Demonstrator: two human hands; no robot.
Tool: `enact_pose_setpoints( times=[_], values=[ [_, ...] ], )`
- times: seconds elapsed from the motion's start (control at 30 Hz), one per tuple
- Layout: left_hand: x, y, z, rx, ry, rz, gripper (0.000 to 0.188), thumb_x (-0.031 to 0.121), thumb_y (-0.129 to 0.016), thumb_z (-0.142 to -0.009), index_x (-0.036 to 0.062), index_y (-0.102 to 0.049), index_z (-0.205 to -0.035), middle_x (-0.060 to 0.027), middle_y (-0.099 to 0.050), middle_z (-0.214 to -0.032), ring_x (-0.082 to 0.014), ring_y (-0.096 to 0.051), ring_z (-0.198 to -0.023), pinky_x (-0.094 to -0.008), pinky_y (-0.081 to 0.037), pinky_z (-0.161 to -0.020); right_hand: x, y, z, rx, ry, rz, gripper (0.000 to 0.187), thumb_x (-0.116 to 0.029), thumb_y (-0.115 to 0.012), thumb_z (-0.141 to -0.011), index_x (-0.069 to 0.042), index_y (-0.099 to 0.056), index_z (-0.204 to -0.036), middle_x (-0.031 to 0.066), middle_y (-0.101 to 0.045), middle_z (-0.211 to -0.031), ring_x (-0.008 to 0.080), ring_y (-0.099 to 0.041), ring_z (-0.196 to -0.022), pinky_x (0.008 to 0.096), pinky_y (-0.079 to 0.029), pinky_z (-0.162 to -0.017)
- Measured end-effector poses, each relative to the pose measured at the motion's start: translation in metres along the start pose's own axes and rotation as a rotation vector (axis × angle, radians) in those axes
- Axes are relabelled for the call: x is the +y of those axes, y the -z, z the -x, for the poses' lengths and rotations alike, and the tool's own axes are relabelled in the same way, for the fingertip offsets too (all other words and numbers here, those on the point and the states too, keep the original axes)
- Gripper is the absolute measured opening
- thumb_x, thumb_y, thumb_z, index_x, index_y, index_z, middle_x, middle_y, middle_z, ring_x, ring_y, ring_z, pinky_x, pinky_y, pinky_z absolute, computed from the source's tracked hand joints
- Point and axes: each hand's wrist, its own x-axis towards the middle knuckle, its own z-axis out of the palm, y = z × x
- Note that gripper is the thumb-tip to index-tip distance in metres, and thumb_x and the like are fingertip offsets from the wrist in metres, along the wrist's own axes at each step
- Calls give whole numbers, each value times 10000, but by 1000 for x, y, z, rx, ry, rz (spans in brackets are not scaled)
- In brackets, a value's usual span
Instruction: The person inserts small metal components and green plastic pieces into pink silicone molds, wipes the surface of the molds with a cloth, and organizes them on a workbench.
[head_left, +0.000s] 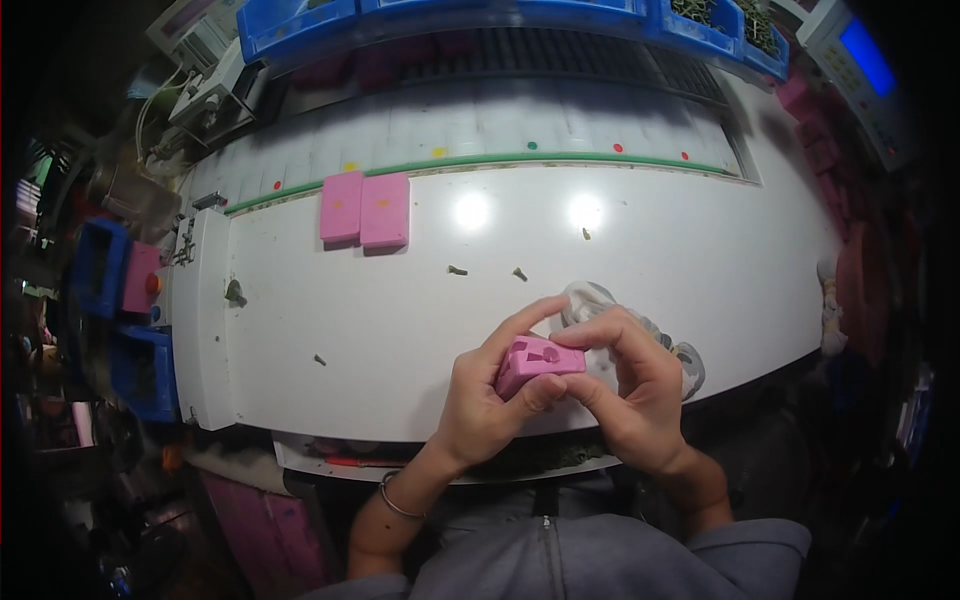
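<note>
Above the table's near edge, both hands grip a small pink block (553,368) with notches and a hole in the face turned up. My left hand (478,405) wraps its left side, thumb along the near edge and forefinger stretched past the far side. At the right end, my right hand (640,400) pinches the block between thumb and fingers. Whether anything small sits in the hole cannot be made out. Behind the right hand, a crumpled grey-and-white cloth (588,300) lies on the white table (400,350), partly hidden by the fingers.
Two flat pink blocks (386,210) lie side by side near a green strip (470,160). Small green bits (457,270) are scattered across the tabletop. Blue bins (300,30) line the far side, some holding green pieces (760,28). A device with a blue screen (868,58) stands far right.
</note>
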Motion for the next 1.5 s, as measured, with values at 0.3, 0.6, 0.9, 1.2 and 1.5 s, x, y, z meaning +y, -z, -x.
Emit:
enact_pose_setpoints(
  times=[0.3,0.6,0.9,1.2,1.5],
  values=[
    [8,22,7,91,75,4,450,283,-565,-913,-21,-510,-1240,-122,-617,-1082,-158,-573,-968,-267,-448,-869,5,-26,-15,-22,-25,23,214,14,-661,-732,15,-608,-939,95,-580,-815,185,-558,-769,268,-432,-701],
    [63,157,-34,553,0,60,366,274,-345,-988,-39,-509,-1089,-117,-593,-967,-203,-599,-878,-358,-516,-799,22,-42,-34,-152,103,179,298,52,-556,-800,8,-548,-1095,139,-544,-1047,241,-569,-917,303,-472,-773],
    [87,304,-106,946,-63,-1283,277,172,-736,-617,-23,-651,-795,-143,-661,-760,-260,-648,-710,-344,-519,-673,30,-47,-34,-120,163,314,201,74,-537,-775,15,-598,-957,145,-564,-986,279,-578,-870,320,-471,-735],
    [76,316,-128,916,23,-1685,380,287,-741,-652,-6,-666,-883,-236,-592,-999,-371,-521,-1030,-407,-432,-877,28,-44,-34,-125,167,342,174,66,-542,-785,16,-595,-943,148,-561,-979,282,-581,-851,324,-475,-726],
    [14,101,-65,184,-290,-1696,532,287,-598,-840,-30,-469,-1249,-245,-473,-1154,-415,-370,-1167,-481,-310,-991,38,-45,-36,-137,144,207,191,62,-557,-797,25,-572,-985,149,-541,-1005,275,-581,-798,327,-480,-702]
  ],
)
